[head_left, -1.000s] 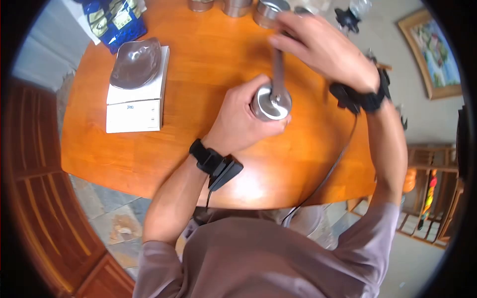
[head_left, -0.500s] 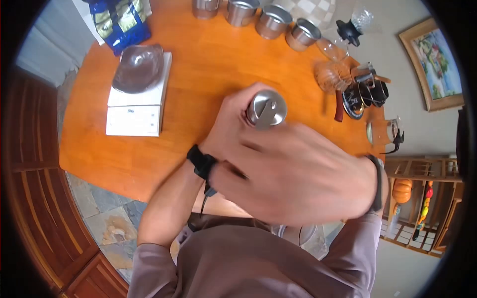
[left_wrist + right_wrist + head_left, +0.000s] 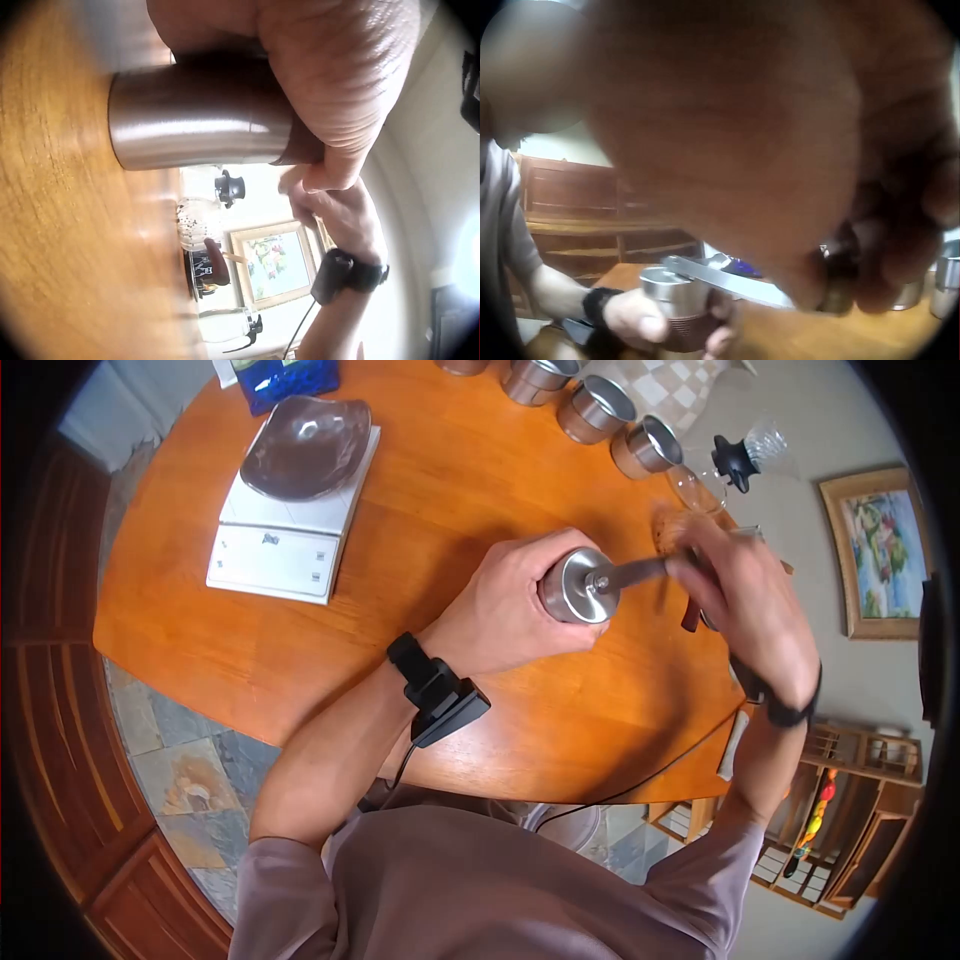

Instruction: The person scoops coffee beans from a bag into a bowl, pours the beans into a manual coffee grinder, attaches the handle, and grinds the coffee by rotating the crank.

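A steel hand coffee grinder (image 3: 578,590) stands upright over the wooden table, its lid facing the head camera. My left hand (image 3: 505,605) grips the body of the grinder, fingers and thumb wrapped round it. In the left wrist view the brushed metal lower part (image 3: 199,124) shows below that hand, its base at the tabletop. A dark ribbed band (image 3: 686,332) appears between the fingers in the right wrist view. From the lid a flat crank arm (image 3: 638,572) reaches out to the right. My right hand (image 3: 750,595) curls round the crank's outer end, hiding the knob.
A white scale (image 3: 270,565) carrying a dark glossy dish (image 3: 310,450) stands on the left, with a blue bag (image 3: 290,380) behind. Several steel cups (image 3: 595,410) line the far edge. A black dripper (image 3: 735,463) is at the far right. A cable (image 3: 640,785) trails from the right wrist.
The crank has swung from the far side, round to the near side, and now to the right, with my right hand on it. My left hand keeps holding the grinder. The head view has shifted.
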Demonstrator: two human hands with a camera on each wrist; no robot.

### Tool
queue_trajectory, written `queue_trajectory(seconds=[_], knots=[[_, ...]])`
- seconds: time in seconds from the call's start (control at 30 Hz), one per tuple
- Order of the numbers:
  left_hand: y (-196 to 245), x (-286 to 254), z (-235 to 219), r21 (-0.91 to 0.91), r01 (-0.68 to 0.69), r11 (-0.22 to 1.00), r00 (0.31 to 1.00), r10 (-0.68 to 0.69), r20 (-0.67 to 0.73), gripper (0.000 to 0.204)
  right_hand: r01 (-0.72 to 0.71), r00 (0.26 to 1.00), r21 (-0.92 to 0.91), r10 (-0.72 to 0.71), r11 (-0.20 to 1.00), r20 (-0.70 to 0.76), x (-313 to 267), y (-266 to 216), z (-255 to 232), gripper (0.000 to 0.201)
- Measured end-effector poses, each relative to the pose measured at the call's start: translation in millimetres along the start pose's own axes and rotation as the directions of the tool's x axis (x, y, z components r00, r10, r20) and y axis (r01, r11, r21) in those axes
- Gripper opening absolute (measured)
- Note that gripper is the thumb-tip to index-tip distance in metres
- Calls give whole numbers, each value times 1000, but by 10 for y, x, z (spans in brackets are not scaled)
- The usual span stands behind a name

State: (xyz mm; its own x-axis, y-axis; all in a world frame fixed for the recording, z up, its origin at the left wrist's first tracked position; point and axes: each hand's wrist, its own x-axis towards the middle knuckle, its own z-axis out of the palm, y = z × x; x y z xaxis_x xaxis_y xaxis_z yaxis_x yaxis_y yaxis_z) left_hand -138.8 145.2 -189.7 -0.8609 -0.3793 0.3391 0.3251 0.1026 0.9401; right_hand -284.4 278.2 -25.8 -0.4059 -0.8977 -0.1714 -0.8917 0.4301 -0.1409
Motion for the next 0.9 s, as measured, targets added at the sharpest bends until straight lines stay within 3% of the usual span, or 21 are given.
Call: queue_trajectory(seconds=[0.07, 0.17, 0.23, 0.27, 0.33, 0.37, 0.43, 0.47, 0.63, 0.73, 0.8, 0.83, 0.9], knots=[[-20, 12, 7, -12, -19, 1000, 1000, 20, 4, 35, 224, 974, -142, -226, 964, 7, -342, 21, 20, 13], [-46, 9, 15, 2, -45, 999, 999, 45, -19, 35, 283, 958, -253, -261, 925, 114, -656, -270, 59, 11], [-24, -5, -3, 17, -41, 999, 999, 41, 1, 35, 409, 884, -178, -341, 895, 319, -713, -467, 51, 30], [-7, 7, -19, 31, -43, 999, 999, 43, 9, 36, 492, 837, -48, -458, 869, 299, -640, -566, 70, 21], [13, 18, -28, 26, -26, 999, 999, 25, 20, 37, 573, 769, -24, -527, 819, 361, -481, -787, 108, 12], [5, 11, -32, 10, 5, 1000, 1000, -6, 23, 37, 571, 774, -23, -529, 821, 350, -354, -869, 120, 12], [-96, 0, -42, 9, -40, 999, 998, 40, 45, 38, 767, 595, 35, -730, 641, 335, -46, -917, 99, 11], [-162, -29, -24, 40, -76, 996, 997, 75, 21, 38, 765, 600, 37, -731, 643, 325, -87, -849, 132, 11], [-265, -97, 46, 157, -217, 963, 970, 231, -78, 35, 686, 719, -133, -694, 716, -29, 699, -634, 176, 14], [-6, -15, 16, -42, -5, 999, 999, 3, -43, 33, 630, 714, -223, -668, 744, -208, 1005, -344, 162, 16], [-7, -16, -25, -22, 31, 999, 999, -31, -6, 36, 362, 902, -263, -408, 894, -144, 785, -177, 54, 16], [-15, -4, -49, 19, 53, 998, 997, -53, 54, 38, 334, 925, -225, -364, 915, -111, 635, -28, 11, 18], [-15, -20, -9, -17, 37, 999, 999, -37, 26, 38, 326, 933, -273, -355, 905, -63, 292, 232, -12, 23]])
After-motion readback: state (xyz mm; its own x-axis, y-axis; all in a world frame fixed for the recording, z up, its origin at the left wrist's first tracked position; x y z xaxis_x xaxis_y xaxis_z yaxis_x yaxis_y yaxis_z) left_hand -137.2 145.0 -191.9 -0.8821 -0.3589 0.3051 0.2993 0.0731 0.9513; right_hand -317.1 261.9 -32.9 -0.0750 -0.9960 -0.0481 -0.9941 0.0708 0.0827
